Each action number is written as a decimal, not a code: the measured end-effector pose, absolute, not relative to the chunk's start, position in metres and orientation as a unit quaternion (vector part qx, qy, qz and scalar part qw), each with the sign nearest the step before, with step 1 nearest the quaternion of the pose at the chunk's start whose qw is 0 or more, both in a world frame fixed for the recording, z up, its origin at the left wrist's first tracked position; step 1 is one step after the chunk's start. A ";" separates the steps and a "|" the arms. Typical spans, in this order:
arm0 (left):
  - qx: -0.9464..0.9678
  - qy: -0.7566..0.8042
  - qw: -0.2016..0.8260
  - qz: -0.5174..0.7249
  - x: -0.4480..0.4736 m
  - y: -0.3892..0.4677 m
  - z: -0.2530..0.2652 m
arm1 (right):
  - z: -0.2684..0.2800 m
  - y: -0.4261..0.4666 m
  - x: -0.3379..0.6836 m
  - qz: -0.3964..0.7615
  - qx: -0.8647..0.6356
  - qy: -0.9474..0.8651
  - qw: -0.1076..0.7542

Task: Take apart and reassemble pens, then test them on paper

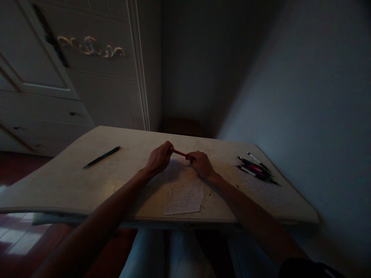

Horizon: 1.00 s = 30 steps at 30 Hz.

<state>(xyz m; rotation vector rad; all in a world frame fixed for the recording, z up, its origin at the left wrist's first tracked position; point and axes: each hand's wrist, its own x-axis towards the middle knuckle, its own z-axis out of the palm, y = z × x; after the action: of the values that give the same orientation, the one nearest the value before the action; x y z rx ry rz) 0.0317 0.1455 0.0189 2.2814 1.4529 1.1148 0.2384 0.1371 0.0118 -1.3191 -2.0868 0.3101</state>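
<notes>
While the left hand (pixel 159 158) pinches one end of a red pen (pixel 179 153) over the table (pixel 136 148), toward its far edge, the right hand (pixel 201 163) pinches the other; a paper sheet (pixel 185 195) reaches toward the near edge, and pens (pixel 255 172) lie near the right edge.

a pale cabinet (pixel 113 96) with scrolled trim (pixel 90 45) stands left, a grey wall (pixel 307 100) right, reddish floor (pixel 14 170) below.
</notes>
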 end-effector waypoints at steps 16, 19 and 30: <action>0.753 0.513 0.157 0.380 0.035 0.137 0.022 | 0.017 0.136 0.243 0.065 -0.495 -0.814 0.296; 0.718 0.498 0.244 0.421 0.038 0.139 0.019 | 0.018 0.137 0.245 0.054 -0.496 -0.816 0.293; 0.630 0.452 0.391 0.496 0.033 0.155 0.010 | 0.009 0.156 0.259 0.296 -0.468 -0.661 0.507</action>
<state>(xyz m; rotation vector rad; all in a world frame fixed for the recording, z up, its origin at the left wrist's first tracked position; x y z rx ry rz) 0.0326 0.1549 0.0105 1.5994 1.1482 1.2599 0.2586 0.1561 0.0088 -1.1293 -1.5930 0.7138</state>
